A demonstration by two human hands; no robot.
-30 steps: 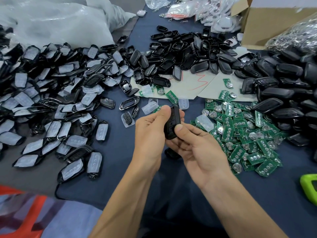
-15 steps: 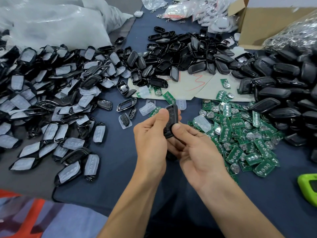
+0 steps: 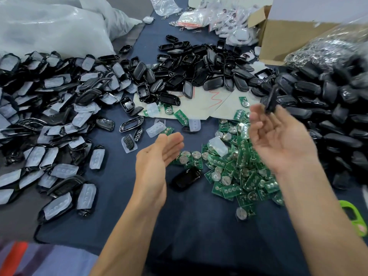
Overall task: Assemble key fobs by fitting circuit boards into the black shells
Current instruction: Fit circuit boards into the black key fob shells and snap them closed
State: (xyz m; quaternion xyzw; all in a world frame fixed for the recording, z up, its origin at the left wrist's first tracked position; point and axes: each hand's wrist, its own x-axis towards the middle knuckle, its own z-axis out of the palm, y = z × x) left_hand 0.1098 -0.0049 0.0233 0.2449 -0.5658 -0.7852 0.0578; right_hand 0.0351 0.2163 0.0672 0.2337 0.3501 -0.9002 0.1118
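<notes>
Work is far from done, we judge: our left hand and right hand hang apart, both open and loose, with a blurred black fob just beyond the right one near the heap of closed fobs, while piles of circuit boards and empty shells wait on the table.

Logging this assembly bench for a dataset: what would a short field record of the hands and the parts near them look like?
left hand: open, palm turned inward, empty
right hand: open, fingers spread
black fob: blurred, just past the right hand; contact unclear
circuit boards: green heap below the right hand
lone black shell: on the blue cloth, beside the boards
black heap: far right
</notes>
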